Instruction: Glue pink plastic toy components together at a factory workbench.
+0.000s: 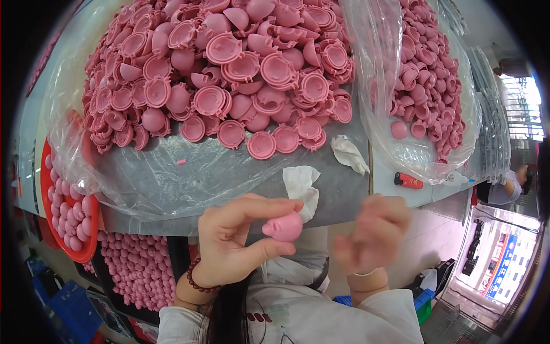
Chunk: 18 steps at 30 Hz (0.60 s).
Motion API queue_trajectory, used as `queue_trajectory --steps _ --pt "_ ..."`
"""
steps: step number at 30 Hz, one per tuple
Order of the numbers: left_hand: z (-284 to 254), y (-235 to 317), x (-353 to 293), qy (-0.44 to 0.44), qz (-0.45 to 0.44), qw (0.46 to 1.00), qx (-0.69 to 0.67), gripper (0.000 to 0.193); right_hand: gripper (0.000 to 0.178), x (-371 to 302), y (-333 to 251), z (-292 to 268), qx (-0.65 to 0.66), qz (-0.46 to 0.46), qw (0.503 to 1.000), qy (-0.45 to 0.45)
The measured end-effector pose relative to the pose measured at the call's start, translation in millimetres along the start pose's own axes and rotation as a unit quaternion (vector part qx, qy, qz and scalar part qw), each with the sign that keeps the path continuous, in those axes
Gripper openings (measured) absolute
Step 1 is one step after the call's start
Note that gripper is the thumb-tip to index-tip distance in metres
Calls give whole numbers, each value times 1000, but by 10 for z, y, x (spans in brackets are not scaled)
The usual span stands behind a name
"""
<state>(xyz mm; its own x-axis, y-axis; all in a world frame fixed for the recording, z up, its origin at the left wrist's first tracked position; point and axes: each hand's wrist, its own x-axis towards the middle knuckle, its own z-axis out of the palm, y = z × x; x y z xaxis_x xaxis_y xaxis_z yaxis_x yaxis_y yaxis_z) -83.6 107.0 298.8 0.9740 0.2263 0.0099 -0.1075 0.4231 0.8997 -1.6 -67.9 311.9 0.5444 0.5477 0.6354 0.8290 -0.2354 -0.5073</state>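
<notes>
My left hand (238, 238) pinches a small pink rounded plastic piece (285, 227) between thumb and forefinger, over the table's front edge. A short nub sticks out of the piece's left side. To its right, my right hand (372, 232) is raised, apart from the piece. Motion smears its fingers, so I cannot tell whether it holds anything. Beyond both hands lies a large heap of pink plastic half-shells (229, 69), many with the hollow side up. A crumpled white tissue (302, 189) lies just behind the pink piece.
Clear plastic sheeting (154, 178) covers part of the grey table. A second heap of smaller pink parts (424, 74) sits at the right, near a red lighter (408, 180). Another tissue (349, 155) lies mid-table. At left are an orange-red basket (86, 247) and a dark crate of pink pieces (137, 269).
</notes>
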Motion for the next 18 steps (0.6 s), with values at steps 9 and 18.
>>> queue_trajectory --steps 9,18 --pt "-85 -59 -36 -50 46 997 -21 40 38 -339 914 -1019 -286 195 817 461" --pt "-132 80 -26 -71 -92 977 -176 44 59 -742 1704 -1576 -276 314 824 383"
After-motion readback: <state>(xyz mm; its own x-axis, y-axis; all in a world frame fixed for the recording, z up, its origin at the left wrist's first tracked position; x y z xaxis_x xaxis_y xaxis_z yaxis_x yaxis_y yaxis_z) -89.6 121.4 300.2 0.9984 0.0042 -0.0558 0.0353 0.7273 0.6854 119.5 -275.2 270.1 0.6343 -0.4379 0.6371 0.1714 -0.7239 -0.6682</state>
